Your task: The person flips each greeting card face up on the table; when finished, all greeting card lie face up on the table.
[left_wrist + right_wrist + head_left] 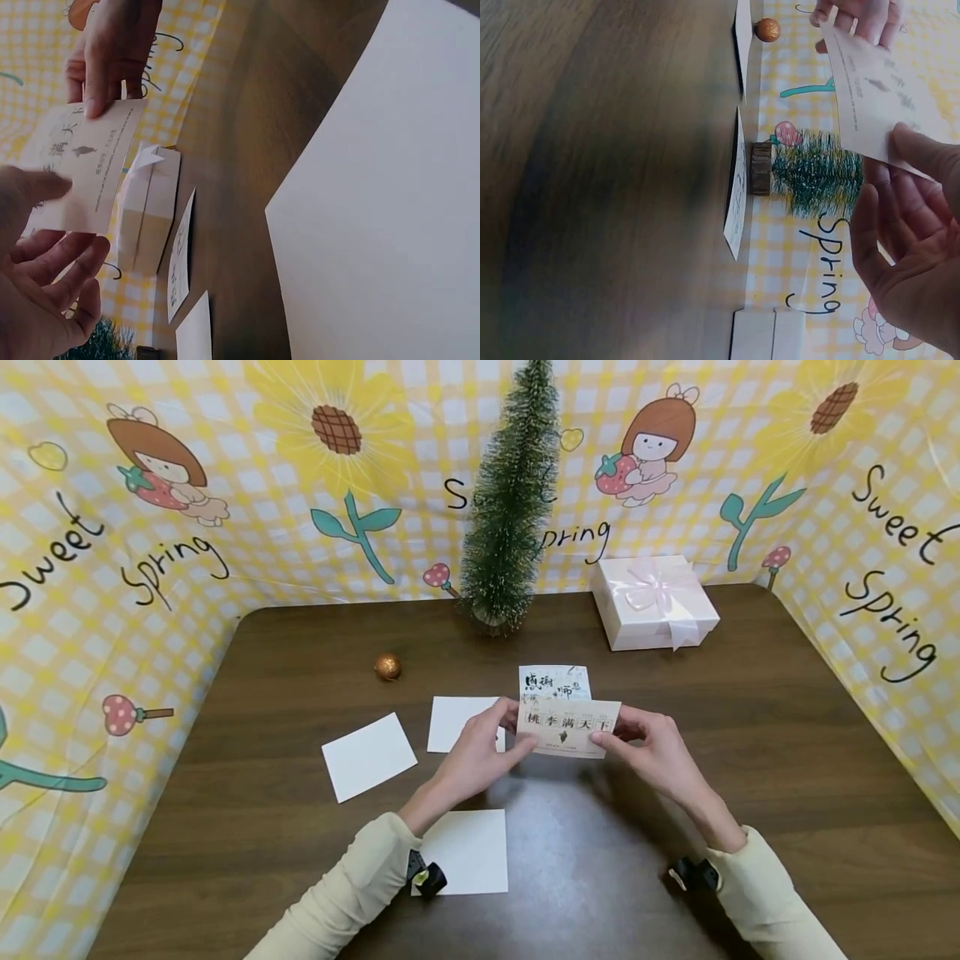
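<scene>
Brown table (300, 643), sunflower backdrop behind. Holding a printed card (570, 727) above it, left hand (480, 752) pinching the left edge, right hand (651, 750) pinching the right. Lying just behind: another printed card (555, 681); near: blank cards (369, 755), small tree (510, 502), gift box (651, 602), copper bauble (387, 667). Probably best keeping pinches light, at the edges, card level, thumbs off the print.

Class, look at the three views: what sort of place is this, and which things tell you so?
Probably a decorated craft table: a brown tabletop, a yellow "Sweet Spring" backdrop, a miniature tree, a gift box.
</scene>
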### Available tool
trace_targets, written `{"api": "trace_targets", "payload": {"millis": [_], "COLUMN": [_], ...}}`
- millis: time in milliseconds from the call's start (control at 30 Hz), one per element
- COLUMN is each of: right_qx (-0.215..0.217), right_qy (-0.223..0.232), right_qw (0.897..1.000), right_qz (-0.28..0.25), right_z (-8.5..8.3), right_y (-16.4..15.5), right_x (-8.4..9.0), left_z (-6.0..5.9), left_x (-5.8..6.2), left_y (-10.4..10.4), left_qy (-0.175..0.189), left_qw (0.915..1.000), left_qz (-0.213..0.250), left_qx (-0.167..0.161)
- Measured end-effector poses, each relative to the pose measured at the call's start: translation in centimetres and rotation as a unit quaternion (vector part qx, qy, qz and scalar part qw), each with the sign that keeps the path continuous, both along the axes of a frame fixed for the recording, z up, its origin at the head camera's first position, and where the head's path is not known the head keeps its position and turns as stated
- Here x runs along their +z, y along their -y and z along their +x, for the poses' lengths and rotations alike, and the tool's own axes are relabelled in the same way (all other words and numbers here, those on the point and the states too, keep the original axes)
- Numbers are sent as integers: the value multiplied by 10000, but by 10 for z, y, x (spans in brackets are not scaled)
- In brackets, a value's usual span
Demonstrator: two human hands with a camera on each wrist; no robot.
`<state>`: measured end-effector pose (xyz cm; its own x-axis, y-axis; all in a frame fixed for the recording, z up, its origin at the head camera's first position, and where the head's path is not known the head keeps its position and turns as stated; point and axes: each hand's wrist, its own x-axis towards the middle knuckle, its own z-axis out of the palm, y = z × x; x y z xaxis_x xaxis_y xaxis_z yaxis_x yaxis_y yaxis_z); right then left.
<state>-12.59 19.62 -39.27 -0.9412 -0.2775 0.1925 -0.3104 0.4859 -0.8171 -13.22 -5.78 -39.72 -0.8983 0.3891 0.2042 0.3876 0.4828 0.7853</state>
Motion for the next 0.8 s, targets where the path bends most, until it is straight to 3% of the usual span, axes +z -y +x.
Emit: {"api": "trace_targets", "payload": {"millis": [167,333,433,533,667,800], "right_qx": [-253,-635,-706,-643,-469,-289], "right_qy": [330,330,523,838,1208,1451], "right_qw": [9991,9952,9914,9861,9774,9713], "right_qz": [118,670,970,1283,1668,1865], "right_z": [-3,-6,-8,-9,-12,-15], "right_y": [1,1,-1,-3,-3,-1], "right_x": [-2,-6,-8,-11,-14,-14], "left_z": [-1,-1,-3,-5,-4,-2], "left_x": [-3,-6,-8,-12,-19,-21], "left_y": [-3,-9,-14,-18,-21,-23], "left_qy": [-75,64,230,164,-55,20], "left_qw": [9997,9988,9956,9892,9766,9653], "left_qz": [49,-246,-744,-1351,-2101,-2576], "left_qx": [207,416,516,545,463,419]}}
